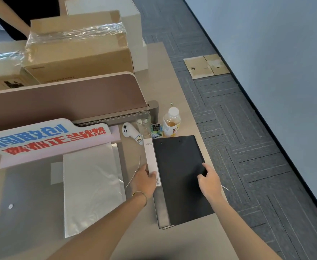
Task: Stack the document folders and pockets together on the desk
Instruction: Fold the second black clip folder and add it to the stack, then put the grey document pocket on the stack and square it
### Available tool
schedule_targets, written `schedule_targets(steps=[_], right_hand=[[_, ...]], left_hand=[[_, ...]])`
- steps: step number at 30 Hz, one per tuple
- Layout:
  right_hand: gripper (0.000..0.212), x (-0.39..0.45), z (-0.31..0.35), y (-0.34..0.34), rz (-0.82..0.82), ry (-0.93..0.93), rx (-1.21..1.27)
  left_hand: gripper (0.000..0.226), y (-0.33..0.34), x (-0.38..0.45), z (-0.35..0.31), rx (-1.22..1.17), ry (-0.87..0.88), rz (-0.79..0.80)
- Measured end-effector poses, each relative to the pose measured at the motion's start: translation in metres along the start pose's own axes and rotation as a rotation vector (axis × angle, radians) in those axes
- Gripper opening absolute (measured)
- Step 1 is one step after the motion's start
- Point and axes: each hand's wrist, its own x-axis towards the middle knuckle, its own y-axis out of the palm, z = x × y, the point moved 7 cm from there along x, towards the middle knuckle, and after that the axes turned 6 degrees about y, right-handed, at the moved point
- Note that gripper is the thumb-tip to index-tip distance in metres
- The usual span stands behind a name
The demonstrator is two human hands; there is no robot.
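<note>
The black folder [180,177] lies flat near the right edge of the desk [184,239], a white label strip [151,162] along its spine side. My left hand [144,180] presses on that strip with fingers spread, clamped on nothing; my right hand [209,180] rests on the cover near its right edge, fingers curled loosely and holding nothing that I can see. I judge the folder stiff and board-like, light enough for one hand, its cover smooth and likely to slide, so I would take it by the two long edges. The clear pockets [92,186] to its left look thin, floppy and slippery (they would sag if lifted by a corner), so I would support them from beneath. A grey snap folder [28,203] sits further left, partly under the printed sign [47,139]. How many sheets lie in the pocket pile I cannot tell, and the thin wire [135,173] by my left hand is hard to identify.
</note>
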Motion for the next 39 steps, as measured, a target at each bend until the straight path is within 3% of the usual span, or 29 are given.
schedule_targets(steps=[6,12,23,31,39], right_hand=[[0.055,-0.026,0.030,0.006,-0.016,-0.113,-0.117],[0.055,-0.073,0.083,0.036,-0.004,-0.296,-0.144],[0.054,-0.177,0.155,0.157,0.265,-0.569,-0.187],[0.051,-0.242,0.191,0.264,0.420,-0.540,-0.170],[0.054,-0.277,0.196,0.365,0.602,-0.343,-0.151]], left_hand=[[0.043,-0.024,-0.006,-0.010,-0.015,0.033,-0.032],[0.042,-0.073,-0.023,-0.006,-0.064,0.116,-0.126],[0.044,-0.204,-0.065,0.105,-0.127,-0.008,-0.271],[0.052,-0.301,-0.073,0.215,-0.013,-0.155,-0.289],[0.060,-0.364,-0.075,0.311,-0.083,-0.291,-0.322]])
